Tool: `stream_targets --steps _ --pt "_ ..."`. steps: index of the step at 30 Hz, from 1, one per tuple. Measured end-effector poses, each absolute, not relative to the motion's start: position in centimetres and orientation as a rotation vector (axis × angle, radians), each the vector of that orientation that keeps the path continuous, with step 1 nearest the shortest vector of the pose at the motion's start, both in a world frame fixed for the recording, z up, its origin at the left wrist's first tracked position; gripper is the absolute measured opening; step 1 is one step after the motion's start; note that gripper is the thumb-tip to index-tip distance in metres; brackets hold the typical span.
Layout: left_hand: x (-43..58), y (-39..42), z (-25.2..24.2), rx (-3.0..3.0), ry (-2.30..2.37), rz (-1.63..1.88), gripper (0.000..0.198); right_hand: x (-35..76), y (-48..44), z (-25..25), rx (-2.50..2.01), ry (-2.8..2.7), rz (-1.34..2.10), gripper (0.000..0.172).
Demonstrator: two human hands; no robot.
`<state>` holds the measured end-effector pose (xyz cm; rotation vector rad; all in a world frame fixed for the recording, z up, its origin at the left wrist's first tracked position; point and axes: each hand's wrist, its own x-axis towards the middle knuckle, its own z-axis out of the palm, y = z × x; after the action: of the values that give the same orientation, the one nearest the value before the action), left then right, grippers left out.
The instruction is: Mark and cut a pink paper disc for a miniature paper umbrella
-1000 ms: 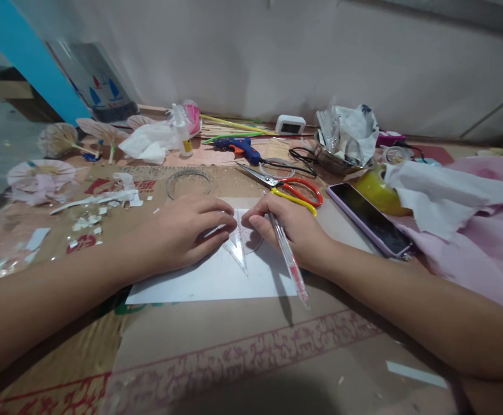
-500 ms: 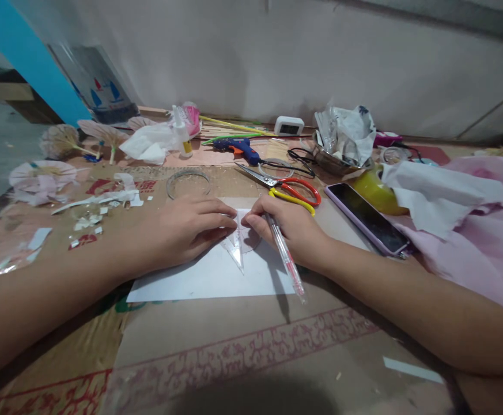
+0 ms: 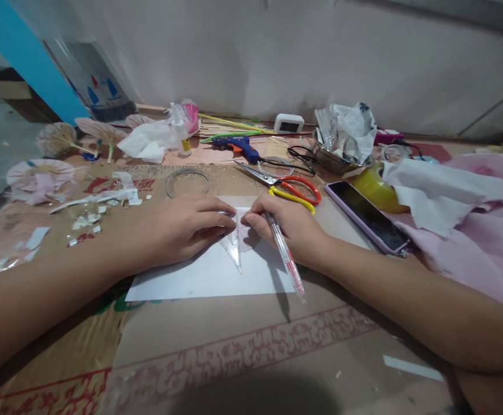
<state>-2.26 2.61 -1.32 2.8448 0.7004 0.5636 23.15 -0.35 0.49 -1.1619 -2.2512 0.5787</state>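
Note:
My right hand [image 3: 286, 226] is closed round a clear pen [image 3: 288, 256] with a red refill, its back end slanting toward me. The writing tip is hidden behind my fingers. On a white sheet of paper [image 3: 199, 282] lies a transparent triangular set square [image 3: 234, 253], one pointed corner toward me. The fingers of my left hand [image 3: 193, 225] hold it down against the paper. A faint round outline [image 3: 249, 239] shows on the sheet just right of the set square, partly covered by my right hand.
Scissors [image 3: 283, 187] with red and yellow handles lie beyond my right hand, near a phone [image 3: 366, 216]. Behind are a blue glue gun [image 3: 238, 147], a clear ring [image 3: 187, 183] and a metal bowl [image 3: 337, 161]. Paper scraps [image 3: 89, 219] lie left, pink cloth [image 3: 471, 248] right.
The set square's near corner sits very slightly further left and up in view. Both hands and the pen keep nearly the same place and hold.

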Motion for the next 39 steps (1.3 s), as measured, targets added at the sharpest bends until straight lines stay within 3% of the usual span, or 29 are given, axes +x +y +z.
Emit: stream_targets --steps 7,11,16,21,29,39 --pt "-2.0 2.1 -0.6 2.842 0.739 0.497 0.029 23.1 -0.5 0.3 -1.06 -2.233 0.589 0.021" --pt "-1.9 2.1 -0.7 2.848 0.73 0.511 0.028 23.1 -0.2 0.0 -1.089 -2.265 0.515 0.006" --pt "-1.9 2.0 -0.5 2.858 0.725 0.524 0.028 23.2 0.0 -0.3 -1.244 -2.314 0.321 0.021" --pt "-1.8 2.0 -0.5 2.871 0.723 0.544 0.028 22.9 0.3 -0.5 -1.269 -2.337 0.392 0.016" --pt "-1.8 2.0 -1.1 2.888 0.745 0.586 0.026 23.1 0.6 -0.6 -1.22 -2.327 0.44 0.028" --pt "-1.7 1.9 -0.8 2.872 0.737 0.599 0.028 23.2 0.3 -0.3 -1.141 -2.207 0.489 0.01"
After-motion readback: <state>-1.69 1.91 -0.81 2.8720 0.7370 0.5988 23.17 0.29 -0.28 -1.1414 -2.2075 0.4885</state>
